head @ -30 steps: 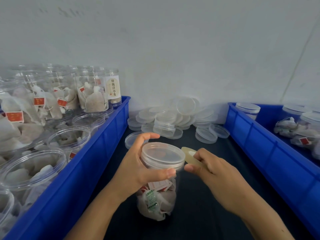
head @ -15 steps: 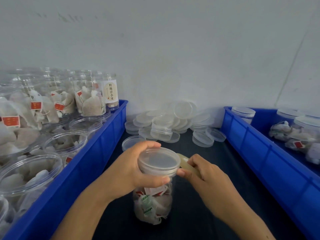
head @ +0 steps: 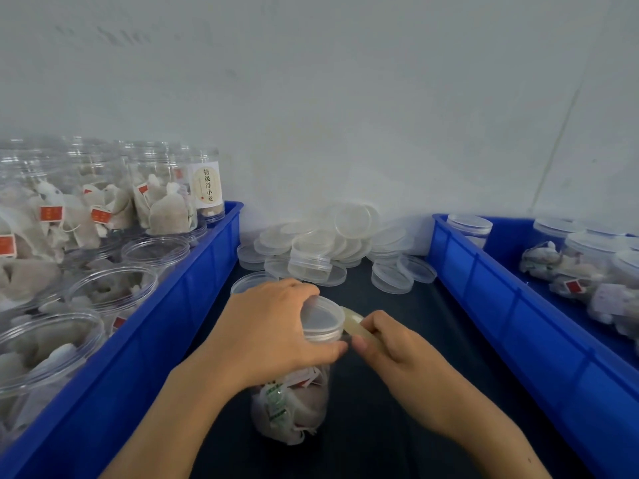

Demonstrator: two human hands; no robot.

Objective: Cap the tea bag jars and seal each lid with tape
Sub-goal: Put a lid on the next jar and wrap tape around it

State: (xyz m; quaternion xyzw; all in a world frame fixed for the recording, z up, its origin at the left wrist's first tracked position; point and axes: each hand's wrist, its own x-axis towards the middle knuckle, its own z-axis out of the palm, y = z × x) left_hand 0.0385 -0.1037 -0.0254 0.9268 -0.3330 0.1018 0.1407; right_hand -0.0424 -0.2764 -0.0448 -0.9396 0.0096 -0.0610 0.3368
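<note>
The jar (head: 294, 402) stands upright on the dark counter (head: 415, 426) between the 2 blue bins, its long axis vertical and its lid (head: 321, 321) already seated on top. The left hand (head: 273, 333) wraps over the lid and upper wall from the left, fingers curled round the rim, thumb tip reaching the lid's right edge. The right hand (head: 401, 350) sits just beside that edge and pinches the roll of tape (head: 352, 319), which touches or nearly touches the lid's right side; whether a free end is already stuck down cannot be told. So the seam to be sealed lies directly left of the right hand's grip, and the tape will likely have to run round the rim while the left hand turns or steadies the jar. In the left bin (head: 193, 305) one jar carries a cream label (head: 206, 185) reading 特级浮小麦; red tags on the tea bags are too small to read. Loose lids (head: 328, 247) are heaped against the wall, and capped jars (head: 584, 257) lie in the right bin (head: 518, 305).
</note>
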